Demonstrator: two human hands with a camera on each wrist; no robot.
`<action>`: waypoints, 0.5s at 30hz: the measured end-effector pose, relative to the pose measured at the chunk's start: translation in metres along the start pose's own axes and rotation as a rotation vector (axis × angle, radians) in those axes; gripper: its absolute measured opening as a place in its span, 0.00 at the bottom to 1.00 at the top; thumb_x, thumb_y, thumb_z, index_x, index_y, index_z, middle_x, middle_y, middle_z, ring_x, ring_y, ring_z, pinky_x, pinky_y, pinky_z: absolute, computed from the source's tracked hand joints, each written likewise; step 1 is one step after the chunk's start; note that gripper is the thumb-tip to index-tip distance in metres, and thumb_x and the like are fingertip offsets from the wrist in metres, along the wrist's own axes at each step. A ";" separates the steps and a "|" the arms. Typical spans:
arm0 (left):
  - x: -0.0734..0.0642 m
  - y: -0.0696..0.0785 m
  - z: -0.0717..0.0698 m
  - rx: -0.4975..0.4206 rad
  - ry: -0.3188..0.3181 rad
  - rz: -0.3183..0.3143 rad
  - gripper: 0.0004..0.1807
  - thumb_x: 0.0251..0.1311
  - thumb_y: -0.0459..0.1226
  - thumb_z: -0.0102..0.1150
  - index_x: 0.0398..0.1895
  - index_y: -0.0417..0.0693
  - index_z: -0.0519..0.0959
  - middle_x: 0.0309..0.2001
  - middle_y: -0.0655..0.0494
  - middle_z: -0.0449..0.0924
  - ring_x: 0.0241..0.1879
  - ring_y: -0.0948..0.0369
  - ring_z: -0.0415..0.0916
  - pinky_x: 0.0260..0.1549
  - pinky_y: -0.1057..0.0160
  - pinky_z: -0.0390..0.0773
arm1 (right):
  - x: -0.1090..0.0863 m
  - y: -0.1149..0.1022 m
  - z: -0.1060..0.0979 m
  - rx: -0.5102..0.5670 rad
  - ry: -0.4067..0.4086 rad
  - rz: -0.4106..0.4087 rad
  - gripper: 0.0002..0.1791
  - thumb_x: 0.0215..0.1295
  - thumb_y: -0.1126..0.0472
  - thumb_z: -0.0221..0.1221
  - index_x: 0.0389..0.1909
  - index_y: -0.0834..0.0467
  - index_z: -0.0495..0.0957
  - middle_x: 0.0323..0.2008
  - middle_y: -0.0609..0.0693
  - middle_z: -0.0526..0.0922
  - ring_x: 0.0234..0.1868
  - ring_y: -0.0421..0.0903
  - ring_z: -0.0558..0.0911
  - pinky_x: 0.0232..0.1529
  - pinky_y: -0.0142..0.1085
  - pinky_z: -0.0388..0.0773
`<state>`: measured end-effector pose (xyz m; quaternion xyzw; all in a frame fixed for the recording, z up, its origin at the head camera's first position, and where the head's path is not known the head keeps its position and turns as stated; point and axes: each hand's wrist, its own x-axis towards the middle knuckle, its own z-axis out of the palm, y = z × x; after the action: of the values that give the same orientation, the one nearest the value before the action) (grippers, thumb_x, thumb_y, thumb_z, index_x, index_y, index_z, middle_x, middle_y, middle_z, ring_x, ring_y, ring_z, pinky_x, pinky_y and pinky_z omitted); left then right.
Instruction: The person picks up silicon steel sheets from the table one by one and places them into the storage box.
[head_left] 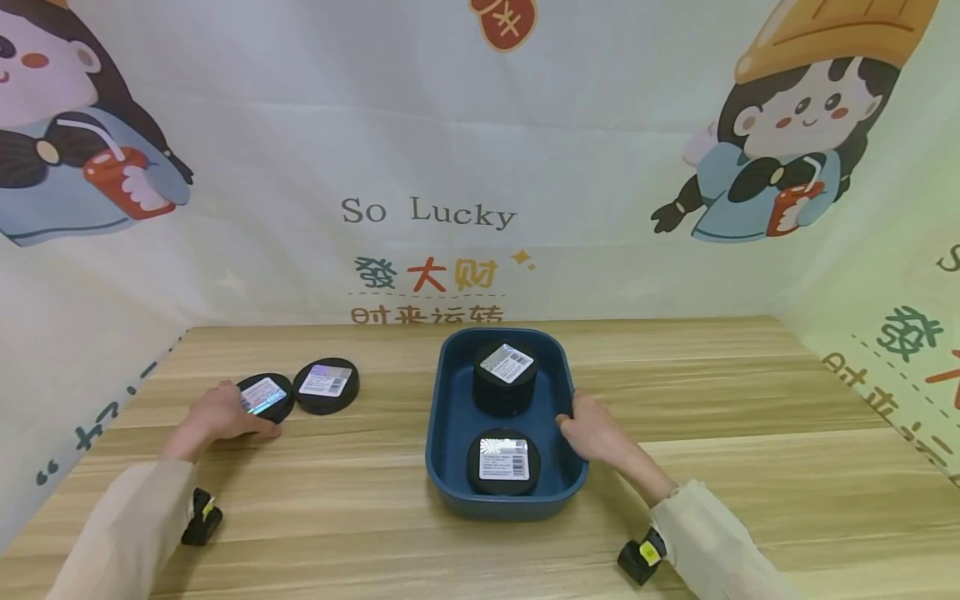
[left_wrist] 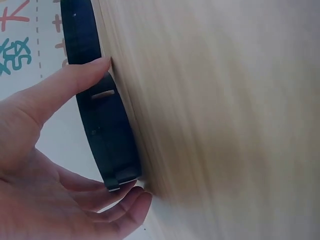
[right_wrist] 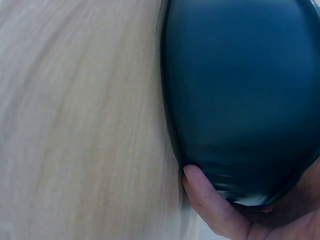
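Observation:
At the left, my left hand [head_left: 225, 414] grips a flat round black container [head_left: 264, 398] with a shiny white label, which lies low at the wood table. In the left wrist view, thumb and fingers span the black container's side [left_wrist: 110, 137]. Just right of it lies another labelled black container [head_left: 327, 387]. My right hand [head_left: 596, 429] holds the right side wall of a deep blue tray [head_left: 453, 392], with the fingers low on the outside in the right wrist view. Inside the tray stand a taller black stack [head_left: 505, 393] at the back and a labelled round container [head_left: 504, 475] in front.
The wood-grain table [head_left: 360, 517] runs back to a printed white cloth backdrop [head_left: 420, 150]. More of the cloth closes off the left and right sides. Small black cameras are strapped to the left wrist [head_left: 201, 521] and the right wrist [head_left: 641, 557].

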<state>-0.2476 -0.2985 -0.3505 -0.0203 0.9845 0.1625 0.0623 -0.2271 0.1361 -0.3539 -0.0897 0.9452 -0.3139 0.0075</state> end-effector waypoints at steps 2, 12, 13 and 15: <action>0.002 0.001 -0.001 0.040 0.000 -0.004 0.42 0.35 0.49 0.66 0.37 0.16 0.62 0.32 0.29 0.69 0.33 0.42 0.69 0.32 0.50 0.70 | 0.000 0.000 0.000 0.005 0.003 0.000 0.15 0.56 0.68 0.48 0.41 0.77 0.66 0.34 0.66 0.74 0.35 0.55 0.74 0.36 0.45 0.73; 0.005 0.005 -0.003 0.095 -0.043 -0.048 0.43 0.38 0.52 0.62 0.38 0.16 0.64 0.34 0.28 0.69 0.36 0.40 0.67 0.35 0.49 0.66 | 0.000 0.001 0.001 0.019 0.007 -0.001 0.15 0.56 0.69 0.48 0.42 0.76 0.66 0.35 0.65 0.74 0.35 0.55 0.74 0.38 0.45 0.73; 0.005 0.005 -0.003 0.095 -0.043 -0.051 0.43 0.38 0.52 0.62 0.38 0.15 0.63 0.34 0.28 0.69 0.36 0.40 0.66 0.35 0.49 0.66 | 0.000 0.001 0.002 0.020 0.007 0.001 0.16 0.56 0.69 0.48 0.42 0.76 0.66 0.35 0.65 0.74 0.35 0.55 0.74 0.38 0.45 0.73; 0.005 0.005 -0.003 0.092 -0.041 -0.055 0.43 0.38 0.52 0.62 0.38 0.15 0.63 0.34 0.28 0.69 0.36 0.40 0.66 0.35 0.50 0.66 | 0.000 0.002 0.002 0.021 0.008 0.002 0.16 0.56 0.69 0.47 0.42 0.76 0.66 0.35 0.65 0.74 0.36 0.55 0.74 0.38 0.45 0.73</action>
<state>-0.2534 -0.2950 -0.3469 -0.0409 0.9885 0.1157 0.0880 -0.2271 0.1364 -0.3561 -0.0876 0.9420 -0.3240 0.0049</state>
